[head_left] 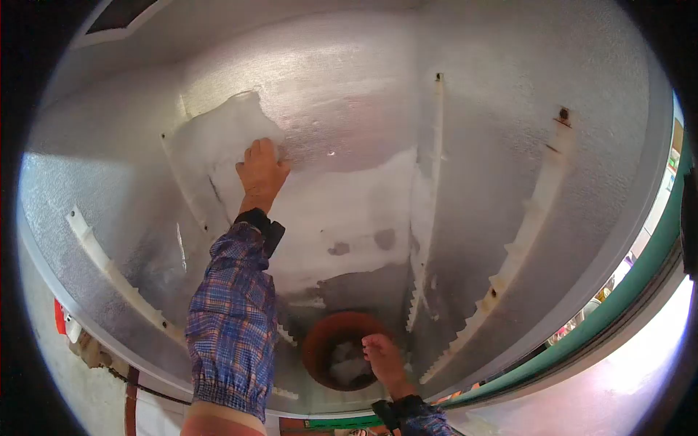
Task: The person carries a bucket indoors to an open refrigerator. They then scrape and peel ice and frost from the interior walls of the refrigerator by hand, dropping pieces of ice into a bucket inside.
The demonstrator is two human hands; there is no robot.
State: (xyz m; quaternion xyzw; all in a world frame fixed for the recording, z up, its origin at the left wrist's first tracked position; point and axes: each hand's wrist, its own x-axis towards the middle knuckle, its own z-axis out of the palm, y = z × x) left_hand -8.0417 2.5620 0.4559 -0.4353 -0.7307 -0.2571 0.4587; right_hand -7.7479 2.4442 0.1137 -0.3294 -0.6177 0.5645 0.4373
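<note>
A whitish sheet of ice (218,134) clings to the back wall inside a metallic-looking cabinet. My left hand (262,174) is raised against the sheet's right-hand part, fingers bent and held together on its edge. Low in the cabinet stands a reddish-brown bucket (316,341) with white lumps of ice (349,367) inside. My right hand (384,360) is over the bucket's right rim, its fingers curled in. The palm side of that hand is hidden, so anything in it does not show.
Notched shelf rails (436,174) run down the cabinet walls, another rail (523,232) on the right and one (116,269) on the left. More frost (342,211) coats the lower back wall. A green edge strip (603,312) borders the opening at right.
</note>
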